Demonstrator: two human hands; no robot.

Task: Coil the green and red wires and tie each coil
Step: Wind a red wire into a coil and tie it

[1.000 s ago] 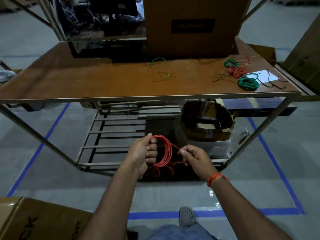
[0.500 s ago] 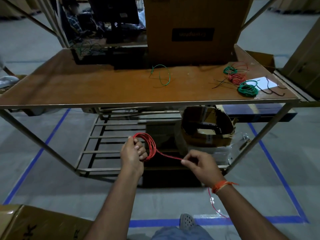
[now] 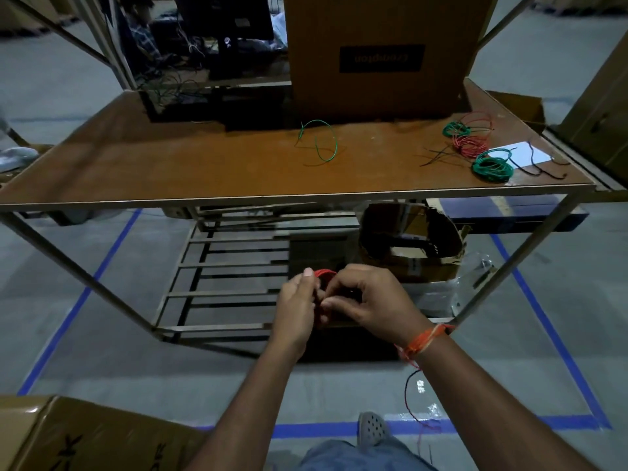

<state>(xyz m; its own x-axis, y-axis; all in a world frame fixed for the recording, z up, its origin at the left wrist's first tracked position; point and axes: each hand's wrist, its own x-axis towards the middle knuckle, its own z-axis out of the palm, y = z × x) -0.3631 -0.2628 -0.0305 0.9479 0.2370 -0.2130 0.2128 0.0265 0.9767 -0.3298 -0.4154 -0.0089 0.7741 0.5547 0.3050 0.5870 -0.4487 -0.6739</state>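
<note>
Currently both hands meet below the table (image 3: 204,171): left hand (image 3: 296,305) grips the red coil (image 3: 324,274) steady, right hand (image 3: 368,300) fingertips pinch it, likely for tying.

Bare forearms, no sleeves; an orange thread band (image 3: 424,339) circles the right wrist. Blue-grey trousers (image 3: 356,455) and a grey perforated clog (image 3: 372,428) show at bottom centre.

The red wire coil (image 3: 324,274) is almost wholly concealed between the left hand (image 3: 296,309) and right hand (image 3: 368,302); only a short arc shows at 12 o'clock of the hands. Loop count is indeterminate. The cardboard box (image 3: 85,436) at 7 o'clock is cropped by the frame edge. The label (image 3: 381,58) on the carton on the table is unreadable.
</note>
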